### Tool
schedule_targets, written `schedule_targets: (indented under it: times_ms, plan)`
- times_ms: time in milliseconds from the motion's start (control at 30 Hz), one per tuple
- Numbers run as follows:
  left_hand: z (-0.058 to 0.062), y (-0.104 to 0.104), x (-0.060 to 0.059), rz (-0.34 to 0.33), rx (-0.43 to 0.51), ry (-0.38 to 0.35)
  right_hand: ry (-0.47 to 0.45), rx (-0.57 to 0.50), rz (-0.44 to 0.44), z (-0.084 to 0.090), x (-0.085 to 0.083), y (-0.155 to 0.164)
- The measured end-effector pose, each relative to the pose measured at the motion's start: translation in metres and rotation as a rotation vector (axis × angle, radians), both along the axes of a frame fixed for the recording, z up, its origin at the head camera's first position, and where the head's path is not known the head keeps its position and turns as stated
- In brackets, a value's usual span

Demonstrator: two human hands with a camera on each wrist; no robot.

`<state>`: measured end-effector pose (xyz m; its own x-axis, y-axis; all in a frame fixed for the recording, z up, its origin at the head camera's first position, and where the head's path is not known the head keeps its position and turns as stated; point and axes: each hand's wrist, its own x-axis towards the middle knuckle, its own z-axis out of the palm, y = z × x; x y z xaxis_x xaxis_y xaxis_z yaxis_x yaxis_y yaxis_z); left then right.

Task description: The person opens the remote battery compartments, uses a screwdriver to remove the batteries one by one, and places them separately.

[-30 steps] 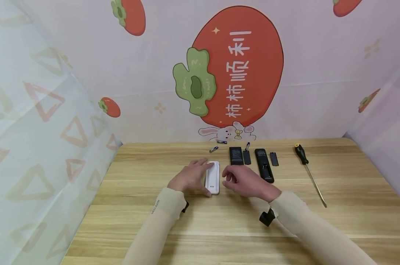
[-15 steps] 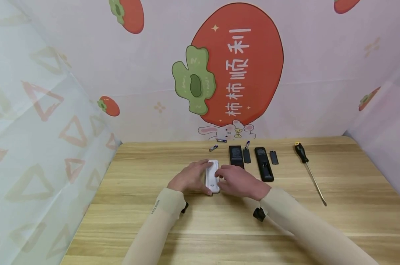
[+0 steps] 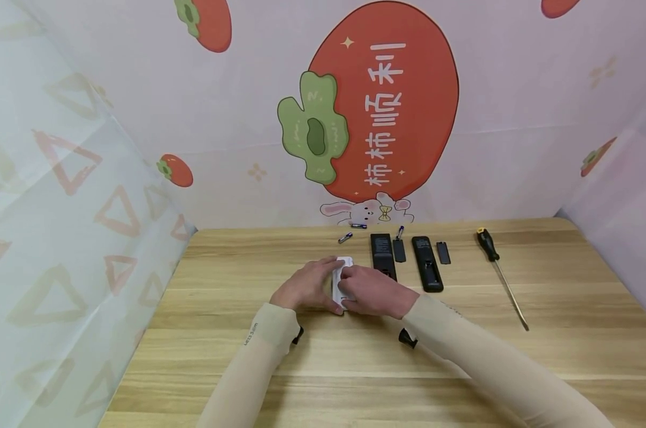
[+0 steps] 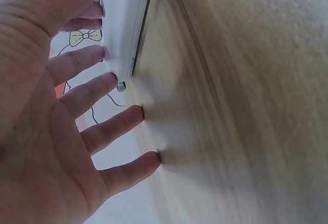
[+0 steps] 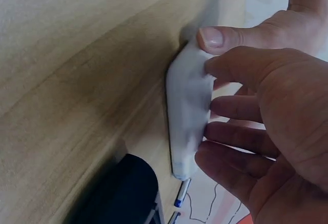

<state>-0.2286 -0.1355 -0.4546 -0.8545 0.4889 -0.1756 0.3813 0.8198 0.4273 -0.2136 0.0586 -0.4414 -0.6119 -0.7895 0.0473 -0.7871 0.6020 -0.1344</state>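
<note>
A white remote control [image 3: 348, 261] lies on the table, mostly covered by both hands in the head view. The left hand [image 3: 308, 286] holds it from its left, thumb at the near end and index finger near the far end. In the left wrist view, two lower fingertips of that hand rest on the wood, apart from the remote [image 4: 123, 24]. Over the remote's upper face sits the right hand [image 3: 375, 291], fingers bent. Its fingertips touch the remote [image 5: 182, 101] in the right wrist view. Whether anything lies under them is hidden.
Two black remotes [image 3: 382, 252] [image 3: 427, 264] lie to the right, with small black covers [image 3: 399, 250] [image 3: 443, 252] beside them. Behind are three batteries [image 3: 345, 238] [image 3: 358, 226] [image 3: 400, 232]. A screwdriver [image 3: 496, 255] lies farther right. A printed backdrop [image 3: 237, 119] closes off the table's back.
The right hand has moved left, from beside the white remote to over it, and now covers much of it. The left hand has stayed in place.
</note>
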Motion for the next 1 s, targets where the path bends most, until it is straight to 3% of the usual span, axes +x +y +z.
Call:
schedule_targets:
  times_ms: [400,667,1000]
  plan:
    - [0.0,0.0,0.0,0.015,-0.035,0.016,-0.071,0.004,-0.024,-0.002,-0.011,-0.003]
    - [0.002,0.0,-0.001,0.005,-0.042,0.015,-0.007,-0.02,-0.003,-0.005,-0.011,-0.008]
    - [0.001,0.001,-0.001,0.027,-0.031,0.002,0.09,0.067,0.08,-0.006,-0.009,-0.009]
